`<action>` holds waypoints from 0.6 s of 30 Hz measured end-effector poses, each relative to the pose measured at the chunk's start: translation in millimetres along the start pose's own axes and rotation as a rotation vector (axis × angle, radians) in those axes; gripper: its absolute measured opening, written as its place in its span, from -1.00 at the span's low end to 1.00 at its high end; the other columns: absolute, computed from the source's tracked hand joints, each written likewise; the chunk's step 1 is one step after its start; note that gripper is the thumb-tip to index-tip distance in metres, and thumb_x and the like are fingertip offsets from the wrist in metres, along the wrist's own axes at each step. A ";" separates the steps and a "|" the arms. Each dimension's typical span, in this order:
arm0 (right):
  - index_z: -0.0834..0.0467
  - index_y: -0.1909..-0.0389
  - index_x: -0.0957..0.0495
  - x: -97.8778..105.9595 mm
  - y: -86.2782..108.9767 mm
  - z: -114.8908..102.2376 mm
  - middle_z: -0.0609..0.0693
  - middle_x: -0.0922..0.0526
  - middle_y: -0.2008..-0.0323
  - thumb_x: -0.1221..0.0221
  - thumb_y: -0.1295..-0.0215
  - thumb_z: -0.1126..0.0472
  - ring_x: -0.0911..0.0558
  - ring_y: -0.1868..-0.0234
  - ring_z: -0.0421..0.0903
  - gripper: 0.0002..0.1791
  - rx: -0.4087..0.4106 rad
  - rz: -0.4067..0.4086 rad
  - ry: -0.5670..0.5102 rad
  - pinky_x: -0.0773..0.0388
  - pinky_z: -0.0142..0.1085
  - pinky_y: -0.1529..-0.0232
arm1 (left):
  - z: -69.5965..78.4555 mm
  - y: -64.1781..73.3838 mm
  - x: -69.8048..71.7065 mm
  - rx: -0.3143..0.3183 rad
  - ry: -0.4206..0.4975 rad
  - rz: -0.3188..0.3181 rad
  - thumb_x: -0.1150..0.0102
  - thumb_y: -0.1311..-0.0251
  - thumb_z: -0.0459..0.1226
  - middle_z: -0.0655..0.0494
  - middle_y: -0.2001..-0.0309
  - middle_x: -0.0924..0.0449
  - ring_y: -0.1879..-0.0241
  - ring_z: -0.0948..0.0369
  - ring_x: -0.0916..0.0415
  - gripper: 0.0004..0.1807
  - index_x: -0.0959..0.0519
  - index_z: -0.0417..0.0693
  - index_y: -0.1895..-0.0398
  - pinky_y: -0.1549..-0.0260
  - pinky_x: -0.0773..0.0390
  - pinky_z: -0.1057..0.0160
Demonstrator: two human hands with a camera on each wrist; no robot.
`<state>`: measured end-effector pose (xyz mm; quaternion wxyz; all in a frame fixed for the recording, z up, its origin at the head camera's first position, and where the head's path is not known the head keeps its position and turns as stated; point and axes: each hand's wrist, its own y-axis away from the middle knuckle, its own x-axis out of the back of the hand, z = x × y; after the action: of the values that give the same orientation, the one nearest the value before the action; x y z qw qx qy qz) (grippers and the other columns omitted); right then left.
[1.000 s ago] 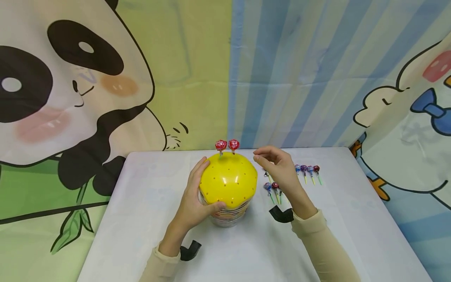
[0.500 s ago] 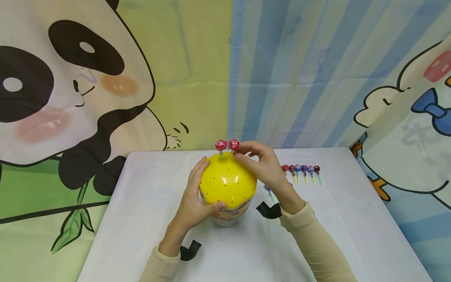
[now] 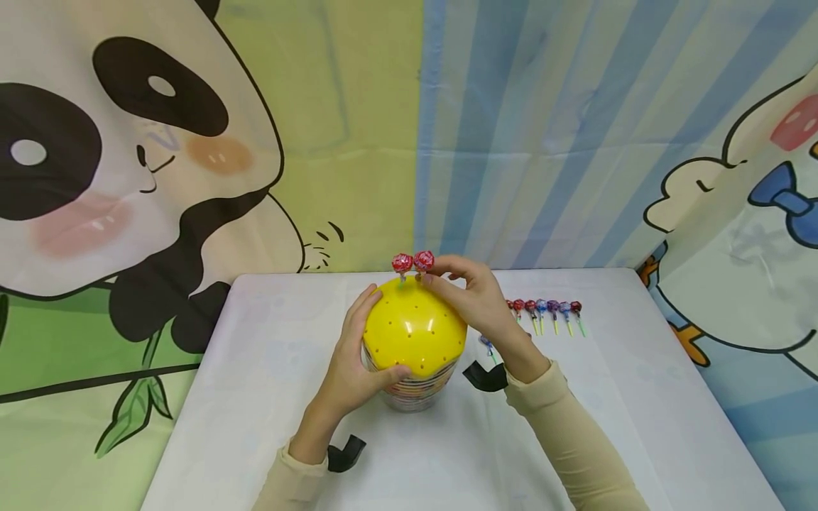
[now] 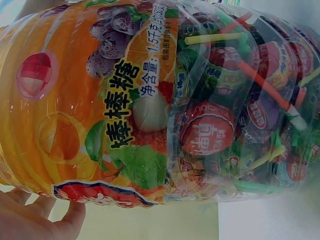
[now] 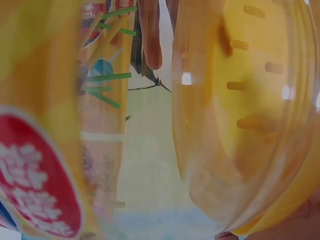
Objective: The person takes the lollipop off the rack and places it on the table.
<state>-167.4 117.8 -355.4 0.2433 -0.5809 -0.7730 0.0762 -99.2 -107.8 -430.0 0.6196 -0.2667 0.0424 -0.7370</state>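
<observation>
A clear plastic jar (image 3: 415,392) stands upright under a domed yellow lid (image 3: 415,326) dotted with small holes. My left hand (image 3: 354,369) grips the jar around the lid, fingers at the far left side and thumb at the front. Two red-wrapped lollipops, a left one (image 3: 402,262) and a right one (image 3: 424,260), stand in the lid's far edge. With thumb and forefinger my right hand (image 3: 476,294) pinches the right lollipop just below its head, hiding its stick. In the left wrist view, wrapped lollipops (image 4: 207,127) show inside the jar, with left fingers (image 4: 72,220) beside it.
On the white table (image 3: 275,397), a row of lollipops (image 3: 542,309) lies right of the jar. Another lollipop (image 3: 487,342) shows nearer, partly behind the right wrist. A printed cloth (image 3: 358,142) hangs along the table's back edge.
My right hand has moved left from beside the lid to the right lollipop and now pinches it. The left hand has stayed on the lid.
</observation>
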 end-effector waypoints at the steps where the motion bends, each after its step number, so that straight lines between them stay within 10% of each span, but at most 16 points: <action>1: 0.10 0.10 -0.71 0.0 -0.4 -0.6 -0.06 -0.73 0.18 -0.25 -0.39 0.22 -0.56 0.01 -0.07 -0.86 0.004 0.002 -0.004 -0.39 0.01 -0.05 | 0.2 -0.1 0.1 0.000 0.000 0.000 -0.46 0.04 0.21 0.22 -0.58 0.10 -0.48 0.15 -0.02 0.11 -0.05 0.38 -0.57 -0.31 -0.20 -0.27; 10: 0.24 0.06 -0.69 10.6 1.3 -1.1 0.03 -0.73 0.17 -0.21 -0.40 0.32 -0.57 0.02 -0.01 -0.82 0.079 0.081 -0.040 -0.45 -0.10 0.04 | -0.4 -1.9 -0.5 -0.009 -0.011 0.010 -0.43 0.04 0.25 0.24 -0.58 0.09 -0.48 0.14 -0.02 0.10 -0.06 0.38 -0.57 -0.30 -0.19 -0.30; 18: 0.20 0.08 -0.69 40.6 28.3 20.5 0.08 -0.70 0.08 -0.20 -0.42 0.31 -0.57 0.01 -0.02 -0.85 -0.027 0.120 -0.012 -0.57 -0.31 0.19 | 1.5 -0.8 -0.7 0.001 -0.014 0.017 -0.47 0.06 0.20 0.27 -0.57 0.09 -0.48 0.11 -0.04 0.10 -0.08 0.39 -0.56 -0.27 -0.22 -0.32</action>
<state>-161.0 168.0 -372.8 0.2261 -0.6288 -0.7392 0.0838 -99.1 -106.6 -428.7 0.6264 -0.2710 0.0400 -0.7298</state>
